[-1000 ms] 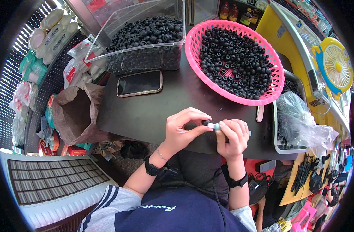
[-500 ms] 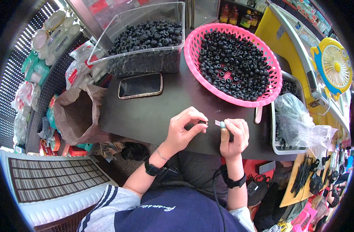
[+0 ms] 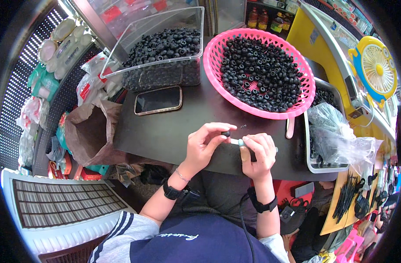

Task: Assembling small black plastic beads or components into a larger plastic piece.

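My left hand [image 3: 204,144] pinches a small black round part [image 3: 226,133] between thumb and fingertips above the dark table [image 3: 165,131]. My right hand [image 3: 257,153] is closed on a small tool with a pale tip [image 3: 238,142] that points at the black part. The two hands sit close together at the table's near edge. Behind them stands a pink round basket [image 3: 297,107] filled with several black round parts. A clear plastic bin [image 3: 165,55] at the back left holds more of them.
A phone [image 3: 158,100] lies face up on the table in front of the bin. A metal tray [image 3: 314,164] with a crumpled clear bag [image 3: 336,136] sits to the right. A brown paper bag [image 3: 88,131] stands left of the table. A yellow fan [image 3: 376,65] is at far right.
The hands were joined around the part a second ago, then drew slightly apart. Now the left hand holds the black part up beside the tool tip.
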`<state>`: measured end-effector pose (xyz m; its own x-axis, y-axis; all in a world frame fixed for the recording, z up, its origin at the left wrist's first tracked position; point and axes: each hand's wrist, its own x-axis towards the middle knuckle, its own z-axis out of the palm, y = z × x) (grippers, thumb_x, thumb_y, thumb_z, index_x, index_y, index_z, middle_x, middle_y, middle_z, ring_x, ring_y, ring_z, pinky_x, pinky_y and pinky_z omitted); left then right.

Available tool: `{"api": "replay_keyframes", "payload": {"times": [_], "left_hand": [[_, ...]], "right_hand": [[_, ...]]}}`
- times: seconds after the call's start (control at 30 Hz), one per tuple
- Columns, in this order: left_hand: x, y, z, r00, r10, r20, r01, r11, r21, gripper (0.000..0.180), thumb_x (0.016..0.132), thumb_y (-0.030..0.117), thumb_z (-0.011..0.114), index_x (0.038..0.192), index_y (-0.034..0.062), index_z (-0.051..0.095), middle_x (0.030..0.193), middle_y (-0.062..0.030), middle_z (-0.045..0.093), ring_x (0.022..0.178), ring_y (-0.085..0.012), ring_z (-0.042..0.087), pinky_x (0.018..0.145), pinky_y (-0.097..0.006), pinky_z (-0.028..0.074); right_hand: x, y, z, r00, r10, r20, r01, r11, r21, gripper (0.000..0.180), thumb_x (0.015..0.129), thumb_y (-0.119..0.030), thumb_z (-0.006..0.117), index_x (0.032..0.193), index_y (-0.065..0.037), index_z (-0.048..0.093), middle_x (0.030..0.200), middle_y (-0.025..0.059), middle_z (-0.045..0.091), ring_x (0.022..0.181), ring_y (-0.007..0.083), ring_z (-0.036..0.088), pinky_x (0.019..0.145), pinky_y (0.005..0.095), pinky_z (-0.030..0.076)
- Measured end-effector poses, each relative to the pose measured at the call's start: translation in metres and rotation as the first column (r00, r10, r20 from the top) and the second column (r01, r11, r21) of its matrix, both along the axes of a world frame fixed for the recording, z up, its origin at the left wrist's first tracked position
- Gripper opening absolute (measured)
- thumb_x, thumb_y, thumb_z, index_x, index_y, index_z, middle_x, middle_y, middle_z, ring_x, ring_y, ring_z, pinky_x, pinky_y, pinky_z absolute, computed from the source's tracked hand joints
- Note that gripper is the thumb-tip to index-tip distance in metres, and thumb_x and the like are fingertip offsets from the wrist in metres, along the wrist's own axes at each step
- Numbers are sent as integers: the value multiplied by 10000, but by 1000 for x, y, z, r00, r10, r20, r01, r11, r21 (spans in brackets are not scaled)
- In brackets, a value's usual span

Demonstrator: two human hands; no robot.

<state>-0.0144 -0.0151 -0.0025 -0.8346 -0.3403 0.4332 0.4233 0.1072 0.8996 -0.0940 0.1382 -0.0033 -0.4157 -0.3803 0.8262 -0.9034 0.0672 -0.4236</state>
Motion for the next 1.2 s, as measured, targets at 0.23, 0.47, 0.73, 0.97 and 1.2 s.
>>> {"api": "replay_keyframes", "payload": {"times": [0.23, 0.47, 0.73, 0.97, 1.2], "left_hand": [[0, -5, -1, 1000, 12, -22, -16, 988, -152, 194, 873, -61, 592, 1054, -15, 645, 1102, -137, 630, 866, -163, 649, 731, -263, 559], [-2, 1, 2, 999, -18, -41, 13, 995, -103, 279, 787, -70, 693, 1056, -6, 655, 1091, -125, 649, 859, -154, 636, 716, -262, 536], [-4, -4, -1, 998, 16, -67, -29, 981, -193, 280, 770, -57, 704, 1039, 15, 679, 1043, -112, 672, 839, -154, 643, 693, -258, 534], [-2, -4, 2, 998, -4, -69, -8, 984, -175, 286, 758, -18, 738, 1037, 14, 686, 1032, -111, 674, 795, -146, 645, 678, -261, 536], [-2, -8, -3, 997, 7, -80, -20, 986, -164, 227, 755, 6, 752, 977, 14, 704, 973, -101, 687, 781, -139, 643, 650, -253, 527]], "right_hand": [[-1, -2, 1, 1000, 16, -2, -15, 1000, 27, 296, 694, -31, 714, 978, -44, 631, 836, 85, 636, 691, 264, 604, 618, 359, 458], [-1, -2, 1, 1000, 19, -6, -19, 999, 41, 307, 684, -29, 720, 979, -45, 634, 834, 82, 635, 691, 259, 602, 613, 357, 454], [-1, -2, 0, 1000, 2, -28, -1, 999, 50, 295, 694, -30, 720, 978, -42, 640, 828, 86, 636, 687, 259, 600, 619, 357, 453], [-1, -3, -2, 998, -16, -59, 19, 999, 49, 299, 684, -41, 737, 973, -51, 657, 839, 80, 632, 693, 251, 603, 624, 349, 456], [1, -4, -1, 996, -5, -84, 10, 998, 66, 312, 665, -46, 748, 967, -64, 671, 848, 68, 629, 695, 236, 606, 619, 339, 451]]}}
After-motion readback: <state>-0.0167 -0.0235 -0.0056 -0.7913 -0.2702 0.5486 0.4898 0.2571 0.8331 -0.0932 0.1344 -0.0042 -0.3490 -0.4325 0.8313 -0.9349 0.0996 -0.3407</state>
